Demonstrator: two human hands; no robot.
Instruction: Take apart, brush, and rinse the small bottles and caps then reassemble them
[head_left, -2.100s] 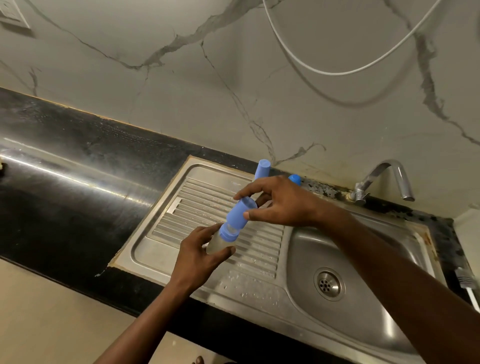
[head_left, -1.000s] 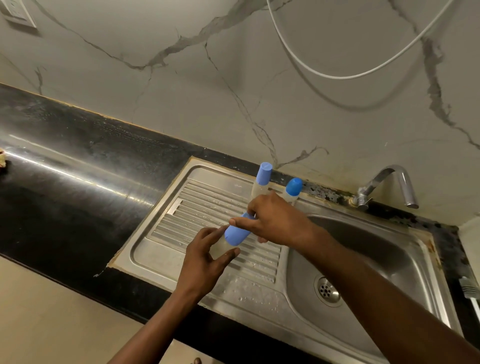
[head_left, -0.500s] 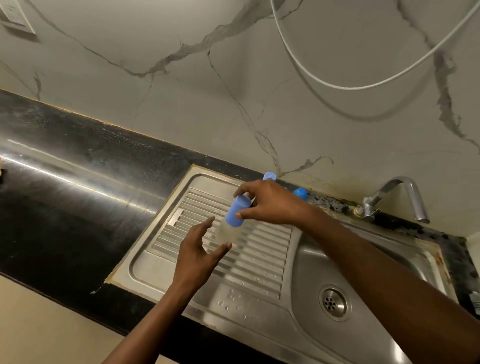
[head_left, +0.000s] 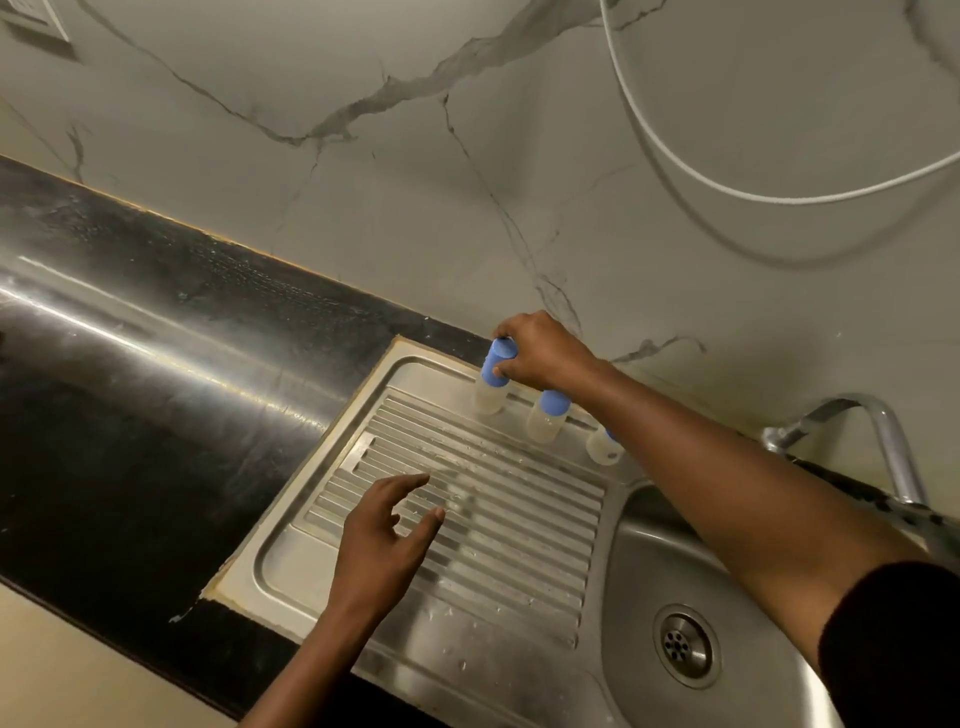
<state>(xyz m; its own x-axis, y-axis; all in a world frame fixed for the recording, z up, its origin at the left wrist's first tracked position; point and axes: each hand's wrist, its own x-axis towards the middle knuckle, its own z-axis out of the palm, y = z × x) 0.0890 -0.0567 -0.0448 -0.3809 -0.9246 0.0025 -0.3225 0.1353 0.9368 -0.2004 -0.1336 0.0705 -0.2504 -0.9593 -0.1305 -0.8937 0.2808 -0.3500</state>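
Closest to us, our left hand (head_left: 384, 535) hovers over the ribbed draining board (head_left: 519, 525). Its fingers are spread loosely and it holds nothing. Water drops lie on the steel in front of it. To the right the sink bowl (head_left: 639, 561) drops away, with the round drain (head_left: 685, 647) in its floor. Our right forearm crosses above the bowl's near corner, a dark sleeve (head_left: 898, 639) showing at the lower right edge.

Further out, three small bottles stand in a row along the flat far strip of the draining board. The left bottle (head_left: 488, 400) is upright, clear in the body with a blue cap (head_left: 493, 369). Our right hand (head_left: 545, 353) grips that cap from above, with the thumb on its near side and the fingers curled over the top. We cannot tell whether its base is fully down on the steel. Just beside it to the right is the middle bottle (head_left: 543, 423), also capped in blue and standing free. The right bottle (head_left: 602, 447) is near it, mostly hidden behind our forearm, so only its clear lower part shows.

Behind the bowl a metal tap (head_left: 878, 431) curves up from the back rim. The black bench (head_left: 130, 364) runs off to the left, shiny and streaked. Beyond it rises a pale veined wall (head_left: 415, 182). A white cable (head_left: 701, 176) loops across the wall, and a socket plate (head_left: 36, 26) sits in the top left corner.
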